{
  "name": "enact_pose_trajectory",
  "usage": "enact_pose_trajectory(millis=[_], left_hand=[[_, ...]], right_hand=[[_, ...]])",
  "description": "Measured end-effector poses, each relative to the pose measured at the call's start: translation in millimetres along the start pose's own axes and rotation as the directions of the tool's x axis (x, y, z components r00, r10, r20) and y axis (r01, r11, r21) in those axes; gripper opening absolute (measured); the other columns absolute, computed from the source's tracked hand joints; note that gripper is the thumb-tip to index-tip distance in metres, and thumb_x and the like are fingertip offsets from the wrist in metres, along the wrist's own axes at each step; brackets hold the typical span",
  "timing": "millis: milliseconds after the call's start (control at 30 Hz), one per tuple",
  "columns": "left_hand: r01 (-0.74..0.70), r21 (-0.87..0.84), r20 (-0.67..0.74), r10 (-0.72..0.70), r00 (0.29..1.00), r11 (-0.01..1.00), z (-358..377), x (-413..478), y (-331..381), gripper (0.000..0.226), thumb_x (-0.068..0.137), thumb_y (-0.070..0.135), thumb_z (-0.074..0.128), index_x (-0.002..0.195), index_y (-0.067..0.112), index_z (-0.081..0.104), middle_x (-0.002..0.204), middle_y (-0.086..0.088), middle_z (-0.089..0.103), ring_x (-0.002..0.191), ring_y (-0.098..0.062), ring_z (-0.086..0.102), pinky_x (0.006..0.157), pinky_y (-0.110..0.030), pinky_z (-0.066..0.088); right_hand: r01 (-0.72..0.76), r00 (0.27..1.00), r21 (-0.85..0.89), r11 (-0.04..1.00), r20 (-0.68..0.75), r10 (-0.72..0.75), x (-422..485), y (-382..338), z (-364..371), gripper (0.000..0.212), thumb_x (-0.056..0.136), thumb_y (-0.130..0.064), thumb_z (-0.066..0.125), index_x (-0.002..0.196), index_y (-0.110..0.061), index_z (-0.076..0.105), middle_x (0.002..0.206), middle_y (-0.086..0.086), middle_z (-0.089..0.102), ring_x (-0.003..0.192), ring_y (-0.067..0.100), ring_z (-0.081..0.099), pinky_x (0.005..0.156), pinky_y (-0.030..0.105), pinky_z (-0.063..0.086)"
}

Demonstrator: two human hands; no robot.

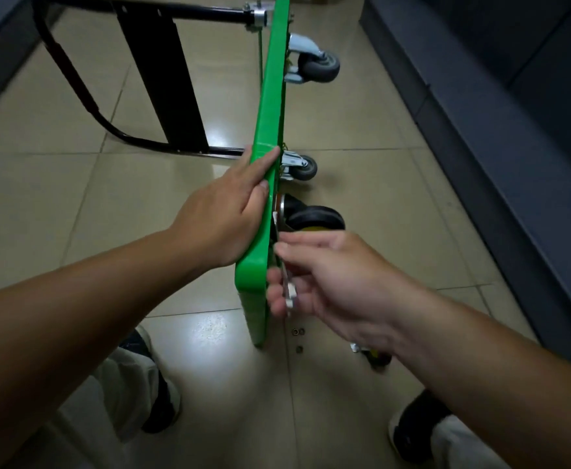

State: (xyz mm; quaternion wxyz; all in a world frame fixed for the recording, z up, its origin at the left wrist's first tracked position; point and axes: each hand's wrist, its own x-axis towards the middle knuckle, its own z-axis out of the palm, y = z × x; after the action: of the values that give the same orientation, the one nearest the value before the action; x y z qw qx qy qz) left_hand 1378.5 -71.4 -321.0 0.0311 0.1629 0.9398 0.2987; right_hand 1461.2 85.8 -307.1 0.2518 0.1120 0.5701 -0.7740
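While cart (270, 106) stands on edge (stiff, tippy), left hand (223, 216) lies flat, steadying rim; right hand (331, 275) pinches wrench (290, 292) beside cart.

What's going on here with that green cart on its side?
A person is working on a green cart tipped on its side on the tile floor. The left hand lies flat against its upper edge, steadying it. The right hand pinches a small wrench by the black wheel on the underside. A few nuts lie on the floor nearby.
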Motion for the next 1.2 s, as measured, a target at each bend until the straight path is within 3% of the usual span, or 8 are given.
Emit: enact_pose_trajectory(millis=[100, 200, 333, 467, 567, 700, 1067, 1200], left_hand=[[-0.003, 0.025, 0.017, 0.002, 1.0, 1.0, -5.0, -1.0, 0.9, 0.064, 0.094, 0.047, 0.018, 0.159, 0.046, 0.02, 0.17, 0.005, 0.014, 0.143, -0.028, 0.042, 0.107, -0.042, 0.042], [-0.009, 0.057, 0.029, 0.007, 1.0, 0.998, -8.8, -1.5, 0.5, 0.057, 0.102, 0.047, 0.02, 0.159, 0.047, 0.017, 0.17, 0.006, 0.012, 0.144, -0.027, 0.041, 0.106, -0.041, 0.042], [-0.02, 0.046, 0.028, 0.019, 0.999, 0.999, -8.8, -1.2, 0.2, 0.06, 0.099, 0.048, 0.018, 0.158, 0.048, 0.016, 0.17, 0.006, 0.012, 0.144, -0.025, 0.04, 0.106, -0.038, 0.04], [-0.028, 0.003, -0.004, 0.028, 1.0, 1.0, -6.7, -0.5, -3.8, 0.06, 0.097, 0.048, 0.019, 0.157, 0.05, 0.019, 0.169, 0.005, 0.018, 0.146, -0.021, 0.036, 0.107, -0.032, 0.034], [-0.049, 0.006, -0.021, 0.049, 0.999, 0.999, -4.5, 1.2, -9.8, 0.056, 0.1, 0.048, 0.022, 0.156, 0.052, 0.021, 0.167, 0.011, 0.02, 0.147, -0.015, 0.033, 0.106, -0.028, 0.031], [-0.077, -0.016, -0.041, 0.077, 0.996, 0.997, -2.1, 3.8, -15.7, 0.054, 0.102, 0.043, 0.027, 0.156, 0.05, 0.026, 0.166, 0.015, 0.024, 0.15, -0.005, 0.027, 0.117, -0.031, 0.029], [-0.111, -0.122, -0.05, 0.105, 0.993, 0.986, 1.9, 6.4, -18.6, 0.054, 0.104, 0.024, 0.033, 0.158, 0.026, 0.035, 0.162, 0.003, 0.037, 0.151, -0.01, 0.03, 0.121, -0.046, 0.03], [-0.104, -0.15, -0.031, 0.101, 0.994, 0.983, 2.9, 5.9, -21.0, 0.055, 0.103, 0.026, 0.032, 0.158, 0.023, 0.034, 0.162, 0.0, 0.037, 0.151, -0.015, 0.03, 0.121, -0.049, 0.029]], right_hand=[[0.076, 0.996, -0.053, 0.996, 0.058, -0.073, -11.7, -7.9, 9.4, 0.013, 0.103, -0.003, 0.05, 0.11, 0.003, 0.059, 0.067, 0.016, 0.056, 0.042, 0.021, 0.057, 0.04, 0.024, 0.049], [0.068, 0.993, -0.043, 0.997, -0.09, -0.071, -20.0, -0.4, 8.9, 0.018, 0.102, -0.008, 0.051, 0.1, -0.012, 0.068, 0.061, 0.012, 0.053, 0.039, 0.019, 0.049, 0.036, 0.021, 0.038], [0.292, 0.921, -0.28, 0.914, -0.176, -0.348, -35.1, 34.0, -18.3, 0.044, 0.102, -0.004, 0.052, 0.127, -0.038, 0.063, 0.06, 0.013, 0.057, 0.041, 0.024, 0.053, 0.037, 0.024, 0.04], [0.489, 0.762, -0.665, 0.564, 0.011, -0.648, 1.6, 66.3, -66.0, 0.052, 0.103, -0.013, 0.052, 0.151, -0.029, 0.043, 0.074, -0.002, 0.06, 0.059, 0.022, 0.061, 0.056, 0.036, 0.055], [0.607, 0.655, -0.727, 0.32, 0.229, -0.72, 37.9, 76.7, -86.1, 0.05, 0.103, -0.01, 0.049, 0.152, -0.009, 0.039, 0.082, 0.0, 0.057, 0.066, 0.025, 0.057, 0.064, 0.04, 0.051], [0.67, 0.543, -0.726, 0.155, 0.338, -0.769, 75.3, 95.6, -93.8, 0.049, 0.1, 0.002, 0.053, 0.147, 0.002, 0.042, 0.086, 0.015, 0.059, 0.069, 0.031, 0.058, 0.068, 0.041, 0.052], [0.8, 0.439, -0.588, 0.118, 0.44, -0.783, 132.6, 118.5, -99.1, 0.054, 0.095, 0.011, 0.056, 0.146, 0.005, 0.038, 0.105, 0.023, 0.066, 0.089, 0.04, 0.066, 0.083, 0.045, 0.055], [0.822, 0.479, -0.513, 0.246, 0.391, -0.786, 134.9, 126.6, -86.7, 0.061, 0.093, 0.016, 0.055, 0.148, 0.001, 0.033, 0.09, 0.018, 0.059, 0.077, 0.033, 0.058, 0.073, 0.041, 0.052]])
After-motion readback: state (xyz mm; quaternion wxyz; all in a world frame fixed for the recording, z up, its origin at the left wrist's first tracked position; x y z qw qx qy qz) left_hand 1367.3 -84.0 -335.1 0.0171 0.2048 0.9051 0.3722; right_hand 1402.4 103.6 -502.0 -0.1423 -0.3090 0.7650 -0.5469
